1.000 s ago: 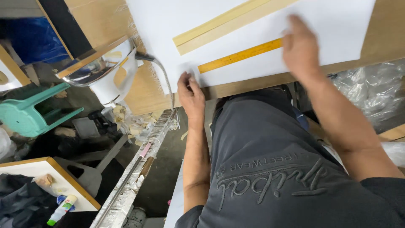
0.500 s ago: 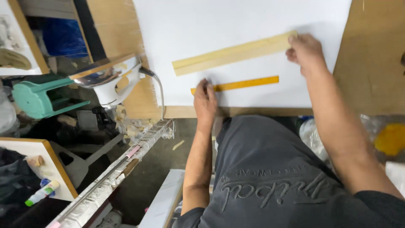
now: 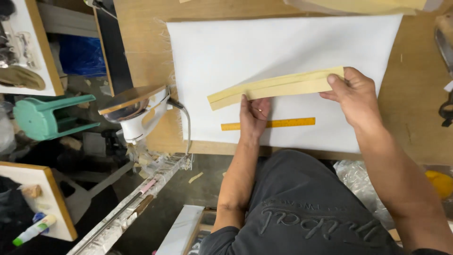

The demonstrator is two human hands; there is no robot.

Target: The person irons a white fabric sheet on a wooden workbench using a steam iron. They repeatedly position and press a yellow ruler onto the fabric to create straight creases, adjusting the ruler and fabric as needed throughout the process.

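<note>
We log a pale yellow folded strip (image 3: 278,86) lying slanted on the white fabric sheet (image 3: 283,47) on our wooden desk (image 3: 137,42). Our right hand (image 3: 351,92) pinches its right end; our left hand (image 3: 254,113) lies flat, fingers spread, over the orange ruler (image 3: 288,123). A white iron (image 3: 134,111) stands at the desk's left edge.

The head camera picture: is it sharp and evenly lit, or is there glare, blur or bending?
Head view: mostly sharp; the white cloth is bright and nearly washed out, its weave barely showing; the iron soleplate carries a dull sheen; the floor at lower left is dim; the left hand and right hand on the yellow strip are crisp; table edges bow slightly toward the corners.
</note>
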